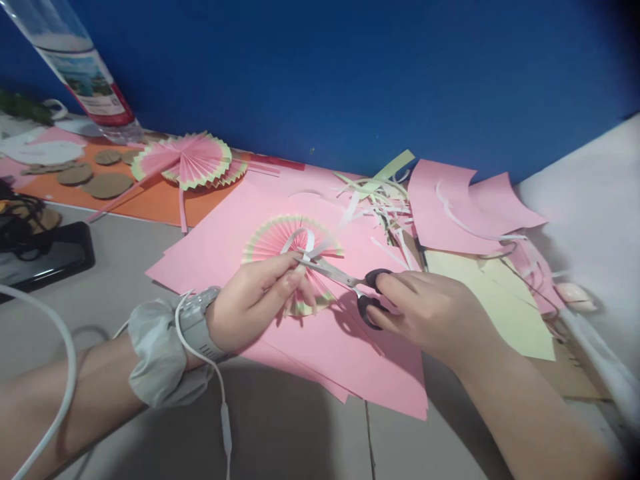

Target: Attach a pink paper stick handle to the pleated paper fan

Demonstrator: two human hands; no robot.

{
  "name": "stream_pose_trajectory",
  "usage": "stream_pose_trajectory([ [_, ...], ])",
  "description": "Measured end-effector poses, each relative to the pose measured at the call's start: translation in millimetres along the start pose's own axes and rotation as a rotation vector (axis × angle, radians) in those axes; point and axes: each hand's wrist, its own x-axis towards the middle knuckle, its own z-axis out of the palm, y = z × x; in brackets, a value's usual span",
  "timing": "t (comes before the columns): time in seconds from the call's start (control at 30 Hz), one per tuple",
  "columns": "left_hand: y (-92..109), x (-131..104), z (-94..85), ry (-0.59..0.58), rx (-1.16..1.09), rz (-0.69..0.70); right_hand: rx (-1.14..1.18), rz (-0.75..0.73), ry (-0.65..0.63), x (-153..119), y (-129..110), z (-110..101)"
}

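Your left hand (pixel 263 290) has its thumb and forefinger pinched on a narrow white strip (pixel 309 241) that curls up in a loop, right at the tips of the scissors (pixel 333 271). Your right hand (pixel 440 310) grasps those scissors, fingers in the black handle loops, blades pointing toward your left thumb. It's hard to tell whether the blades touch the strip.

Below your left hand lies the pleated pink paper fan (pixel 270 233) with its pale green edge, spread on the pink sheets (pixel 200 250). You can't make out whether your lower left fingers press on it.

Beyond, to your right, is a heap of thin paper scraps (pixel 387 203), near a curled pink piece (pixel 443 207) and a pale yellow sheet (pixel 480 287). On your left, more pleated fans (pixel 203 157) sit stacked on an orange sheet (pixel 160 206), near cardboard discs (pixel 107 185).
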Motion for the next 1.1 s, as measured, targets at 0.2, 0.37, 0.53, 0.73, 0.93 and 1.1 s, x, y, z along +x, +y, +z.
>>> stream_pose_trajectory([
  [0.2,-3.3,-1.8,-0.2,0.043,-0.011,-0.033,-0.043,0.015,0.029,0.6,-3.2,3.3],
  [0.37,-2.8,-1.5,0.3,0.055,-0.018,-0.056,-0.075,0.018,0.032,-0.3,-4.4,3.4],
  [0.53,-2.9,-1.2,0.0,0.075,0.01,-0.043,-0.066,0.016,0.018,-0.9,-4.6,2.8],
  [0.73,-2.3,0.1,1.1,0.087,0.009,-0.032,-0.062,0.003,0.019,-0.1,-4.6,3.2],
  [0.93,-4.4,0.1,1.4,0.097,0.001,0.004,-0.031,0.008,0.017,-2.2,-3.3,5.2],
  [1.1,-3.0,-0.6,1.5,0.08,0.025,0.014,0.08,0.074,-0.005,-3.4,-4.7,7.9],
])
